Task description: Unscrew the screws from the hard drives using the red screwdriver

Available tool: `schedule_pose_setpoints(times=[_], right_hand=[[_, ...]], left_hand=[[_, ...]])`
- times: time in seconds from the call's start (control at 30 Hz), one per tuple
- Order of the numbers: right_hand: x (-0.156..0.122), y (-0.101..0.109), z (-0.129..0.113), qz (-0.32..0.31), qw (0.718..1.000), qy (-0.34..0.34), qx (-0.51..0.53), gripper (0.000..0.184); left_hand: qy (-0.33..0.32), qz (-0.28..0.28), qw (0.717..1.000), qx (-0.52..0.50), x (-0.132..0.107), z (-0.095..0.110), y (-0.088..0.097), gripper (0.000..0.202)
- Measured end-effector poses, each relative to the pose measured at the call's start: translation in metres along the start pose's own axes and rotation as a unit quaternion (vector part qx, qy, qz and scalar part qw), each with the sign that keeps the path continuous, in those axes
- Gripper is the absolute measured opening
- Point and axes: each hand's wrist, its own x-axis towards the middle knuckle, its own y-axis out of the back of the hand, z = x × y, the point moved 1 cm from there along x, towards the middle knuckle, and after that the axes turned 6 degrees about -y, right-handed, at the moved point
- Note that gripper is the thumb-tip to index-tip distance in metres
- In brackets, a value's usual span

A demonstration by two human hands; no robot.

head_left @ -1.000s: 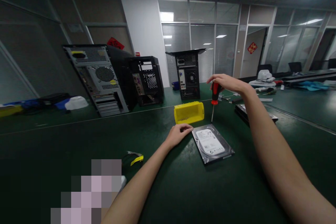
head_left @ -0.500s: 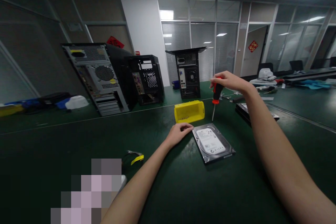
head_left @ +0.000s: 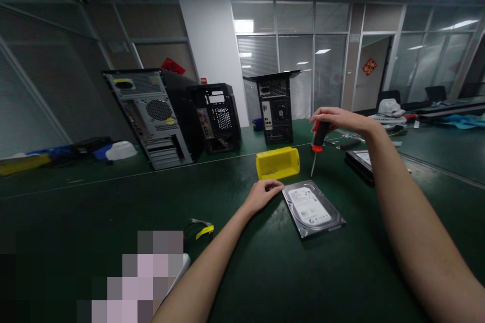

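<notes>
A silver hard drive (head_left: 309, 207) with a white label lies flat on the green table, label side up. At its far left corner is my left hand (head_left: 264, 195), thumb and fingers closed on the edge. My right hand (head_left: 333, 118) is wrapped round the red-and-black handle of a screwdriver (head_left: 319, 136). The screwdriver points down nearly upright, its tip at the drive's far edge; whether it touches a screw I cannot tell. Just behind my left hand, a yellow bin (head_left: 278, 163) lies with its opening toward me, small bits inside.
Computer cases (head_left: 159, 116) stand along the back left, with another tower (head_left: 276, 108) at centre back. Right of the drive, beside my forearm, sits a dark stack of drives (head_left: 359, 166). A cable with a yellow tag (head_left: 204, 232) lies left of my left forearm.
The whole view has shifted slightly, moving the scene a little right and down in the picture. Both hands, the screwdriver and the hard drive keep nearly the same places relative to each other.
</notes>
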Motion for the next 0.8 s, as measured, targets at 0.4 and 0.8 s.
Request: schedule_pose_setpoints(times=[0.4,0.8], right_hand=[[0.008,-0.005,0.001,0.025,0.995,0.093,-0.025,0.025],[0.019,-0.01,0.009,0.004,0.991,0.094,0.092,0.02]], left_hand=[[0.003,-0.002,1.0,-0.006,0.001,0.001,0.001,0.034],[0.0,0.002,1.0,0.001,0.001,0.0,0.001,0.036]])
